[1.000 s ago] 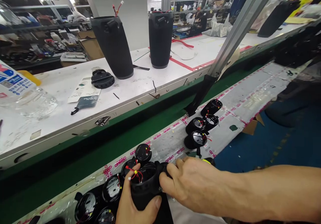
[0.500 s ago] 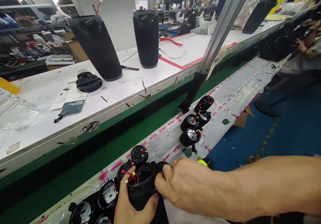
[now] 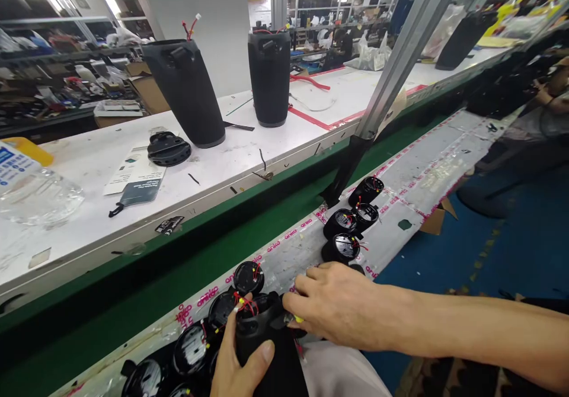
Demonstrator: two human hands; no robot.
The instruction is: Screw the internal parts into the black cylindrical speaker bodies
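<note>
A black cylindrical speaker housing point(image 3: 276, 352) stands tilted in front of me, its top open, with red wires and small connectors point(image 3: 247, 306) poking out. My left hand point(image 3: 240, 364) is wrapped round its near left side, thumb on the front and a finger by the wires. At the right of its rim, my right hand point(image 3: 331, 302) is closed with fingers curled. A bit of yellow point(image 3: 299, 319) shows under those fingers; the rest of what they hold is hidden. Several round black speaker parts with wires, such as one part point(image 3: 191, 346), crowd left of the housing.
More black parts point(image 3: 341, 247) stand farther along the grey taped bench point(image 3: 284, 266). On the white shelf point(image 3: 213, 175) are two speaker housings point(image 3: 271, 80), a black cap point(image 3: 169, 148), a card point(image 3: 142, 189) and a clear bottle point(image 3: 40, 195). A metal post point(image 3: 395, 59) rises at its edge.
The housing has tipped, showing more of its front, and my right hand has shifted slightly up and right at its rim. The yellow and black thing beyond my right hand is now mostly hidden.
</note>
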